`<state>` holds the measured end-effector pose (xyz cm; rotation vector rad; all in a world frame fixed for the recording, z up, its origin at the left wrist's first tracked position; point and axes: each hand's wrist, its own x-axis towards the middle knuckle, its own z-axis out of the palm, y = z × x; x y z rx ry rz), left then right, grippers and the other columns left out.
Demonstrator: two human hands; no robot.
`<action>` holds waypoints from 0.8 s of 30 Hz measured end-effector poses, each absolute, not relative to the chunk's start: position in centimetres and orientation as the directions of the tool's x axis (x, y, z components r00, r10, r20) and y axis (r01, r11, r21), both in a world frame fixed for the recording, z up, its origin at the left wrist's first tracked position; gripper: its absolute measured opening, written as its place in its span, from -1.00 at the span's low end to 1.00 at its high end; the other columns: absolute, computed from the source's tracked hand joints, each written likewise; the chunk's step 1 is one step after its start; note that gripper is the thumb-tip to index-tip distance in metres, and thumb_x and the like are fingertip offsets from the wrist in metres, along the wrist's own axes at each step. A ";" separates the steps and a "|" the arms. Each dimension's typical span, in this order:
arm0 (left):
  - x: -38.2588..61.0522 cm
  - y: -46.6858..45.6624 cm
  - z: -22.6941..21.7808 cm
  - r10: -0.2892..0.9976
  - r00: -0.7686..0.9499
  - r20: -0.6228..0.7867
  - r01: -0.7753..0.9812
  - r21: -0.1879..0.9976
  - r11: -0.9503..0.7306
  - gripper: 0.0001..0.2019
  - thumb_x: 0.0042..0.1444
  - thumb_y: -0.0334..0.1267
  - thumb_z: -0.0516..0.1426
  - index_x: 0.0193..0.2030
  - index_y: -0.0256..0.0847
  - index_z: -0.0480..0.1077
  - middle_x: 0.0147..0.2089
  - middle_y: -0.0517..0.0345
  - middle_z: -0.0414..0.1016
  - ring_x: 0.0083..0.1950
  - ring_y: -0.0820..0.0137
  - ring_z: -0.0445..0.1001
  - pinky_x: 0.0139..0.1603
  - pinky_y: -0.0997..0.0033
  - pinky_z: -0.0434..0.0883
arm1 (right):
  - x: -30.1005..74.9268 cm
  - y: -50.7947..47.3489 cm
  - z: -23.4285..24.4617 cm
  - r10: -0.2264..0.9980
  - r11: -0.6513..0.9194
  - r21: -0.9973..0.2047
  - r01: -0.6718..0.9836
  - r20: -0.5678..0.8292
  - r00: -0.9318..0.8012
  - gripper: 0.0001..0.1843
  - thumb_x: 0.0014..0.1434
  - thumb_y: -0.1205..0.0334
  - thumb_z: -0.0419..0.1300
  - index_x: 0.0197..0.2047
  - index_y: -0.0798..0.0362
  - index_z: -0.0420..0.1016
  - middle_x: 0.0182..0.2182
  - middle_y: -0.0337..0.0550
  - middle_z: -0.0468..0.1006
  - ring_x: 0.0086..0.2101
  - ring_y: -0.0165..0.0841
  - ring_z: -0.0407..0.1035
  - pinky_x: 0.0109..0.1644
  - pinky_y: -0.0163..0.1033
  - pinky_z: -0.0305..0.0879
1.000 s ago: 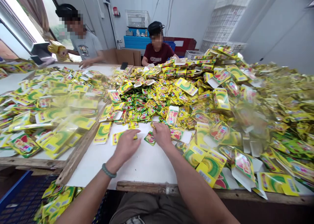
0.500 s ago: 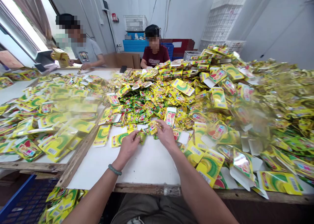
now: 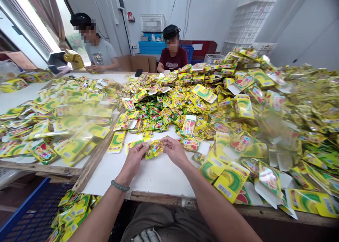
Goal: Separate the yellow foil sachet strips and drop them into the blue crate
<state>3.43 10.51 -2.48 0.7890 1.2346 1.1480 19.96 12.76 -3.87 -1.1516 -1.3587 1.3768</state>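
Observation:
My left hand [image 3: 134, 160], with a beaded bracelet on its wrist, is closed on small green-and-yellow candy packets [image 3: 153, 150] over the white tabletop [image 3: 156, 178]. Fingers of my right hand [image 3: 173, 150] pinch the yellow end of the same bunch. The packets overlap, so I cannot tell how many there are. Under and behind my left hand lies a flat yellow box [image 3: 134, 144], partly covered. Just beyond my right hand are a box with a white open end [image 3: 194, 145] and a tilted box with a fruit print [image 3: 189, 124].
A heap of loose packets [image 3: 159, 111] and boxes rises ahead and to the right. Left of a wooden strip [image 3: 97, 153] lie many filled boxes [image 3: 71, 143]. A blue crate [image 3: 29, 213] stands below the table edge. Two people [image 3: 173, 58] sit across the table.
My hands have come closer together, and the packets that were apart now meet between my fingers. The view has shifted slightly to the left.

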 end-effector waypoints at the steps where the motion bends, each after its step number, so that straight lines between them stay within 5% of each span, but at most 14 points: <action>1: 3.4 10.5 -2.5 0.954 -0.053 -0.296 -0.250 0.929 0.274 -0.54 -0.36 -0.06 0.42 -0.31 -0.25 0.49 -0.44 0.19 0.54 -0.42 0.42 0.46 -0.36 0.46 0.37 | 19.9 12.7 -3.9 0.977 -0.049 -0.998 0.031 -0.054 -0.205 -0.79 -0.02 0.20 0.19 -0.24 0.01 0.44 -0.44 -0.26 0.46 -0.41 -0.40 0.38 -0.32 -0.27 0.36; 5: 3.6 10.5 -3.0 0.944 -0.129 -0.302 -0.297 0.920 0.254 -0.46 -0.50 -0.21 0.46 -0.27 -0.26 0.46 -0.50 0.29 0.50 -0.47 0.48 0.41 -0.40 0.50 0.32 | 20.1 12.6 -3.6 0.964 -0.092 -0.996 0.011 -0.092 -0.250 -0.75 -0.01 0.13 0.22 -0.23 0.03 0.42 -0.46 -0.26 0.46 -0.43 -0.41 0.37 -0.32 -0.27 0.35; 9: 4.2 10.0 -3.6 0.954 -0.102 -0.283 -0.310 0.920 0.240 -0.50 -0.41 -0.23 0.44 -0.24 -0.24 0.45 -0.54 0.32 0.45 -0.48 0.46 0.41 -0.39 0.48 0.34 | 20.3 12.3 -3.3 0.973 -0.084 -0.996 0.042 -0.091 -0.212 -0.57 -0.07 0.00 0.32 -0.18 0.05 0.38 -0.40 -0.22 0.51 -0.39 -0.38 0.39 -0.28 -0.26 0.35; 13: 4.6 9.6 -3.5 0.961 -0.045 -0.272 -0.249 0.935 0.253 -0.53 -0.34 -0.18 0.42 -0.24 -0.23 0.44 -0.54 0.31 0.44 -0.49 0.45 0.40 -0.37 0.45 0.35 | 20.1 12.0 -3.3 0.921 -0.168 -0.986 -0.009 -0.154 -0.358 -0.57 -0.08 -0.08 0.32 -0.26 0.06 0.44 -0.41 -0.19 0.54 -0.39 -0.33 0.43 -0.27 -0.21 0.38; 16: 3.6 10.0 -3.0 0.976 -0.044 -0.214 -0.086 0.974 0.209 -0.50 -0.29 -0.13 0.40 -0.17 -0.22 0.42 -0.44 0.21 0.49 -0.40 0.36 0.46 -0.30 0.38 0.39 | 20.2 12.3 -3.5 0.943 -0.132 -0.991 0.017 -0.131 -0.306 -0.61 -0.05 -0.06 0.30 -0.28 0.08 0.48 -0.45 -0.21 0.53 -0.40 -0.32 0.42 -0.30 -0.23 0.36; 18: 2.3 10.8 -2.7 0.994 -0.075 -0.076 0.204 0.975 0.090 -0.42 -0.28 -0.09 0.39 -0.07 -0.18 0.41 -0.26 0.07 0.54 -0.21 0.22 0.50 -0.18 0.28 0.39 | 20.5 12.7 -3.6 0.980 -0.072 -0.994 0.080 -0.085 -0.180 -0.67 -0.02 -0.01 0.27 -0.28 0.07 0.49 -0.45 -0.21 0.54 -0.38 -0.31 0.41 -0.32 -0.25 0.34; 21: 0.6 12.5 -2.5 0.995 0.034 0.099 0.707 0.701 -0.094 -0.28 -0.28 -0.06 0.39 0.08 -0.18 0.38 0.00 -0.14 0.51 0.05 -0.04 0.39 -0.04 0.15 0.33 | 21.0 13.3 -3.7 1.000 -0.012 -0.976 0.217 -0.011 0.007 -0.74 0.02 0.04 0.23 -0.33 0.06 0.48 -0.46 -0.21 0.52 -0.38 -0.32 0.38 -0.35 -0.29 0.28; 24: 0.2 14.1 -2.1 0.982 0.184 0.053 0.879 0.437 -0.188 -0.30 -0.19 -0.12 0.34 0.16 -0.22 0.35 -0.06 -0.21 0.53 0.04 -0.11 0.37 -0.08 0.13 0.31 | 21.3 13.4 -3.4 0.998 0.007 -0.953 0.304 0.025 0.056 -0.77 0.03 0.06 0.19 -0.36 0.07 0.46 -0.48 -0.23 0.48 -0.41 -0.35 0.33 -0.36 -0.31 0.21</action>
